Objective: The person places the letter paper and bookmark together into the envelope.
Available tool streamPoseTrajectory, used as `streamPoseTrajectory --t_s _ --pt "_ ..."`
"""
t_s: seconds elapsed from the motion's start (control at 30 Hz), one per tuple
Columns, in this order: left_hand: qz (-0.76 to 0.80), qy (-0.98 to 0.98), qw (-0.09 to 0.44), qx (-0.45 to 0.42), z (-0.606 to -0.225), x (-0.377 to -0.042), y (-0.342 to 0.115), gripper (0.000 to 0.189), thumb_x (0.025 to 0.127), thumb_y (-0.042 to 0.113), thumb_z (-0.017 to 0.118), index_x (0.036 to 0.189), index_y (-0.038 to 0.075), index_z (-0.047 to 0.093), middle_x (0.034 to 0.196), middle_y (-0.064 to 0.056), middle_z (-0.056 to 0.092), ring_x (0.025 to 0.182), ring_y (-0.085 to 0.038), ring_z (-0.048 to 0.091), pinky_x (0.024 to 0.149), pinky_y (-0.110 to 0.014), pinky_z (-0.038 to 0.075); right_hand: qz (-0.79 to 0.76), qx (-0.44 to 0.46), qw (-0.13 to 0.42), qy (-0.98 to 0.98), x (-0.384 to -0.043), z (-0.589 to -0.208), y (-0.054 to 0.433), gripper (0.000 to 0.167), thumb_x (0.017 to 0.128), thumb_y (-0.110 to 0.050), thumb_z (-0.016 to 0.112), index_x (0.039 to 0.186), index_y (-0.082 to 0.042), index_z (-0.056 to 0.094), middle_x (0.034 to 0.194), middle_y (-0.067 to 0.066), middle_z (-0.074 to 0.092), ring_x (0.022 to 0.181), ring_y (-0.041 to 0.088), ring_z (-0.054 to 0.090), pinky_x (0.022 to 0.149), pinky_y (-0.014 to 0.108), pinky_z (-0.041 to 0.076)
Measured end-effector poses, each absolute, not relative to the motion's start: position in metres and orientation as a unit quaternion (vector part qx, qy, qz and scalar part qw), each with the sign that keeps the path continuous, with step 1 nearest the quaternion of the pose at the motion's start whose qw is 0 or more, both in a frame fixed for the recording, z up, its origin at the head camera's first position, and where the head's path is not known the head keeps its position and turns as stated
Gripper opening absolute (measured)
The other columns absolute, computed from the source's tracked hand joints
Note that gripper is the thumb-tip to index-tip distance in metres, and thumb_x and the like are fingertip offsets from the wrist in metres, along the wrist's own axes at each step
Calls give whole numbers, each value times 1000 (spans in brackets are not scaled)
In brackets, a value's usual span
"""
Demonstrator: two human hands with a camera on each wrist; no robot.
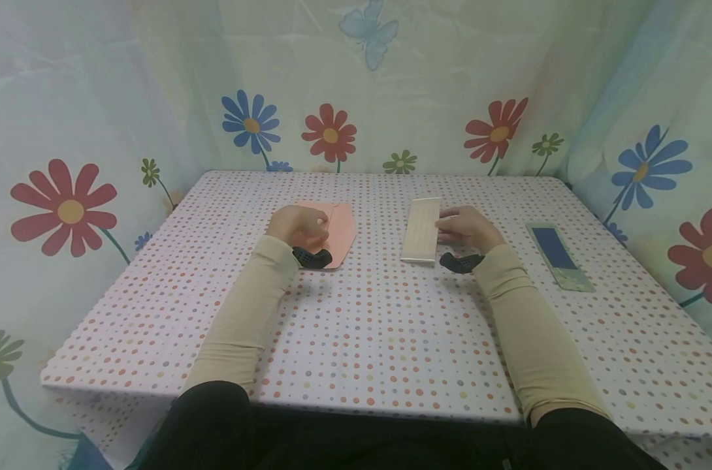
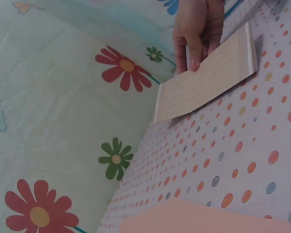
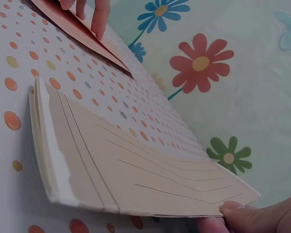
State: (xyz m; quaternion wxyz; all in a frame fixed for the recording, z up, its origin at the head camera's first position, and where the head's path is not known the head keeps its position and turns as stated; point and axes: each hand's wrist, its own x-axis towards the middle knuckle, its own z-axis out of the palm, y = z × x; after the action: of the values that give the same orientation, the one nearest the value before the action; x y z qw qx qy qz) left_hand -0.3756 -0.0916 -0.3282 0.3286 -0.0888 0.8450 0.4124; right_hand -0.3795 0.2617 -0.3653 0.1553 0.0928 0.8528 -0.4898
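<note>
So, head cam first: I'm at a table with a dotted cloth (image 1: 368, 339), beige sleeves (image 1: 232, 326) on both arms and a black gadget (image 1: 313, 258) at each wrist. My left hand (image 1: 302, 225) is over a pink envelope (image 1: 345, 228) lying left of the middle, covering a good chunk of it. My right hand (image 1: 464, 225) has hold of a folded cream paper (image 1: 422, 230) by its right side, just right of the middle and well apart from the envelope. Off to the right of that hand, there's a flat blue and green card (image 1: 554, 248) on the cloth.

Left wrist cam: you can see my right thumb lying on the face of the cream paper, pinching it along one long edge. The sheet's tilted, with pale strips at both ends. Just a bit of the envelope pokes in at the bottom.

Right wrist cam: the paper's up close, layered at the near end, thin lines running along it, my thumb and a finger gripping near the far corner. Up top, my left fingers point down at the envelope's darker slit; can't tell if they're actually gripping it or just touching.
</note>
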Motion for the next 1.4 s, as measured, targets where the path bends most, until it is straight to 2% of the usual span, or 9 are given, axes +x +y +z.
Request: streamPoseTrajectory --t_s 0.23,0.47,0.8,1.1,1.4 --pt "389 859 326 -74 -327 -375 -92 72 85 11 64 147 33 33 147 5 30 116 -20 42 77 -28 49 -488 90 154 854 -379 -365 259 56 98 -16 52 147 -1 30 124 17 52 74 3 60 70 18 51" --pt "442 830 324 -105 -328 -373 -91 71 86 8 64 145 34 36 138 3 38 105 -18 52 79 -28 49 -485 96 153 856 -381 -366 258 57 97 -18 53 147 -3 30 128 17 51 79 5 60 71 19 51" --pt "449 824 330 -105 -330 -374 -91 71 86 8 63 146 34 34 138 3 37 98 -18 54 78 -28 49 -496 91 154 850 -382 -368 254 56 97 -16 53 147 -2 31 123 16 54 74 3 62 71 19 52" --pt "465 809 341 -111 -329 -376 -91 71 87 7 62 146 34 33 136 3 38 91 -16 55 77 -27 48 -497 87 156 849 -382 -368 250 54 98 -13 50 147 -2 30 134 22 48 76 5 61 73 20 53" --pt "478 803 333 -125 -328 -374 -90 70 87 7 63 145 36 36 134 3 40 89 -16 57 79 -28 49 -511 79 158 841 -383 -369 246 54 98 -12 50 146 0 30 126 18 50 78 6 61 74 20 53"
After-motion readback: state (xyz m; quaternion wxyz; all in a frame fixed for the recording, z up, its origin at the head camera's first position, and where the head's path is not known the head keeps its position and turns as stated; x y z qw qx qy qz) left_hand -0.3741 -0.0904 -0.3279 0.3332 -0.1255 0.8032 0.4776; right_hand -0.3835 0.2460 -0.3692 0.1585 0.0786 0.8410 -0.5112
